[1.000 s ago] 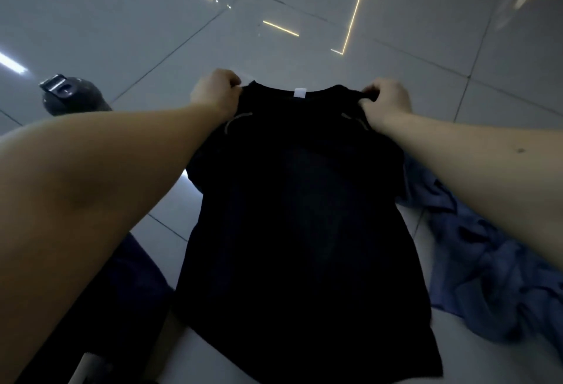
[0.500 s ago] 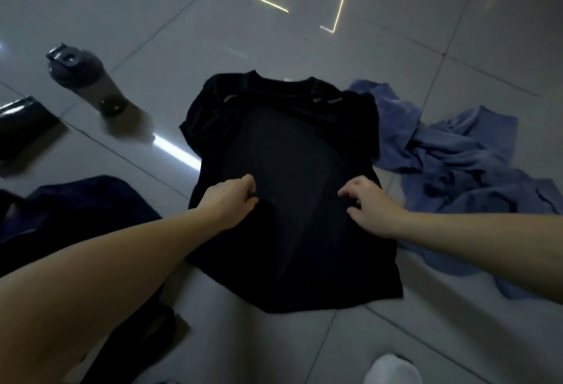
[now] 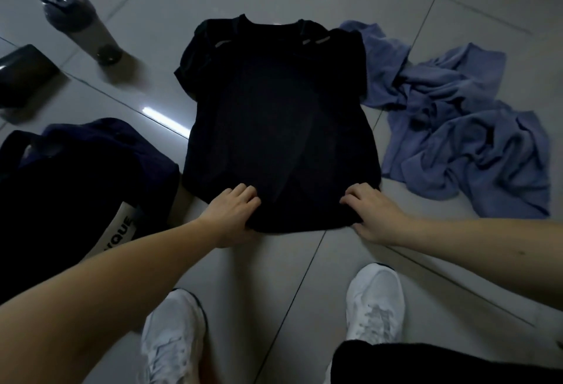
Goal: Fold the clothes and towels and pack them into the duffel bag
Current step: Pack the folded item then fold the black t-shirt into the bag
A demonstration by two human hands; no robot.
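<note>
- White mesh sneakers (image 3: pixel 376 301) are standing nearest, on glossy grey floor tiles (image 3: pixel 274 277).
- The left hand (image 3: pixel 233 213) and right hand (image 3: pixel 373 216) are reaching forward on outstretched arms. Each is pinching the near hem of the black T-shirt (image 3: pixel 274 109), with curled fingers on top and the thumb at the edge.
- The thin, matte T-shirt is lying flat, collar away.
- The soft, dark duffel bag (image 3: pixel 76 176) is slumping just left of it, and a rumpled blue towel (image 3: pixel 466 140) is touching its right sleeve.
- A smooth tapered bottle (image 3: pixel 82 24) is standing far left.
</note>
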